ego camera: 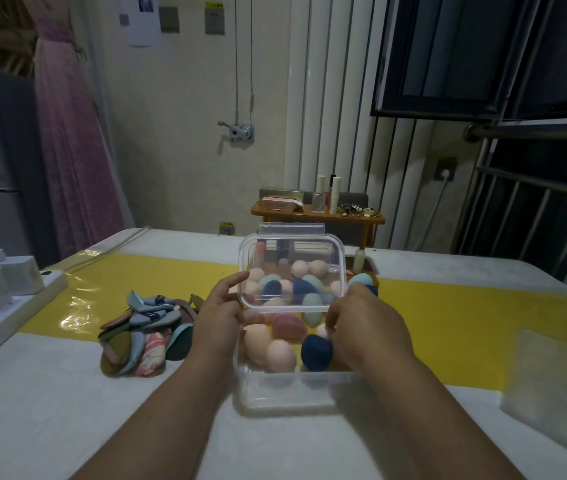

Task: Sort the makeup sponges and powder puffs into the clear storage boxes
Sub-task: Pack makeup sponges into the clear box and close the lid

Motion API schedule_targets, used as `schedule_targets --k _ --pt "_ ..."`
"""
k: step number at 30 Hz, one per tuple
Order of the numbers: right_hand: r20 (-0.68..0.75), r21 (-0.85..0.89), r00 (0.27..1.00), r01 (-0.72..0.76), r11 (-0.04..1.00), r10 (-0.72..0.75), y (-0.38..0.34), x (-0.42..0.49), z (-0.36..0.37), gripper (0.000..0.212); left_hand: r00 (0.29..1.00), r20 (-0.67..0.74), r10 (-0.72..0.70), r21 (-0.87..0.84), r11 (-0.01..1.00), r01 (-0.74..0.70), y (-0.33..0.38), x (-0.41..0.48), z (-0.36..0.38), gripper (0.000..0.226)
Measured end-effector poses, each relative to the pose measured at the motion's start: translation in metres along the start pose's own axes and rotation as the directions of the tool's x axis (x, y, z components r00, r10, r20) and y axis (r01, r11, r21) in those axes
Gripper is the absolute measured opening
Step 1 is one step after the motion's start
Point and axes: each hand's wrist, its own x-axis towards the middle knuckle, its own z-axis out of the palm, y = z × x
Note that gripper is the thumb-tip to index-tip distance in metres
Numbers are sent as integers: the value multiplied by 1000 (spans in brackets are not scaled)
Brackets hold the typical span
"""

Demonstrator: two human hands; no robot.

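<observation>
A clear storage box (pixel 285 393) stands on the table in front of me, holding several egg-shaped makeup sponges: peach ones (pixel 268 346), a pink one (pixel 289 325) and a dark blue one (pixel 316 351). Its clear lid (pixel 292 268) is raised upright over the box's far side, and more sponges show through it. My left hand (pixel 219 313) grips the lid's left edge. My right hand (pixel 361 323) holds the lid's right lower corner, its fingers curled near the dark blue sponge. A pile of flat powder puffs (pixel 147 334) lies left of the box.
A second clear storage box (pixel 552 386) sits at the right on the table. A power strip with white chargers (pixel 1 292) runs along the left edge. Behind the table stands a small wooden shelf (pixel 316 213) with cosmetics. A small bottle (pixel 359 259) stands behind the lid.
</observation>
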Motion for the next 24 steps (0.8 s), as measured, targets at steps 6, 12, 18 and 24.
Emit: schedule_targets --k 6,12,18,24 --pt "52 220 997 -62 973 52 7 -2 1 19 1000 -10 0 -5 1000 0 1 -2 3 62" --pt "55 358 998 6 934 -27 12 -8 -11 24 1000 -13 13 -18 1000 -13 -1 0 2 63" --pt "134 393 949 212 895 -284 1 -14 -11 22 1000 -14 24 31 999 -24 -5 5 -1 65" --pt "115 83 956 262 962 -270 -10 -9 -6 24 999 -21 36 47 998 -35 -8 8 -2 65"
